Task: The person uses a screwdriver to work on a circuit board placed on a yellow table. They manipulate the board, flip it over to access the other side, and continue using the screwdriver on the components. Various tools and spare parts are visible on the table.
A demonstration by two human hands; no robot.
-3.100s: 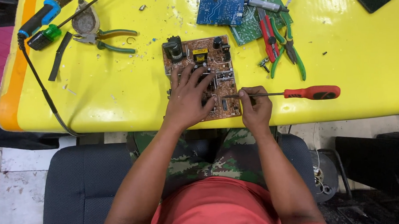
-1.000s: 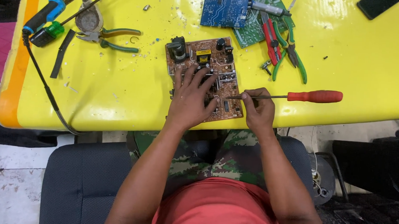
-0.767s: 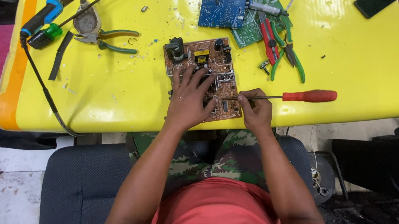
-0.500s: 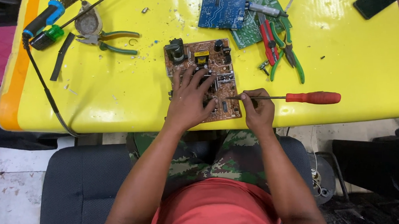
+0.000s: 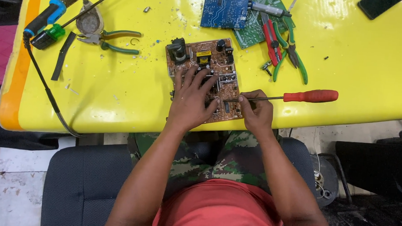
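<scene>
The brown circuit board [image 5: 205, 73] lies flat near the near edge of the yellow table [image 5: 121, 92]. The left hand [image 5: 192, 99] presses on it with fingers spread wide, gripping nothing. Just right of it, the right hand [image 5: 256, 111] pinches the metal shaft of a red-handled screwdriver [image 5: 299, 96], whose tip rests on the board's near right part. Farther off lie green-handled pliers [image 5: 292, 51], a blue board [image 5: 224, 9] and a soldering iron [image 5: 48, 18].

The left hand [image 5: 193, 99] lies flat on the brown circuit board [image 5: 204, 73]. Just right of the board, the right hand [image 5: 256, 111] pinches the red-handled screwdriver [image 5: 295, 96] by its shaft.
</scene>
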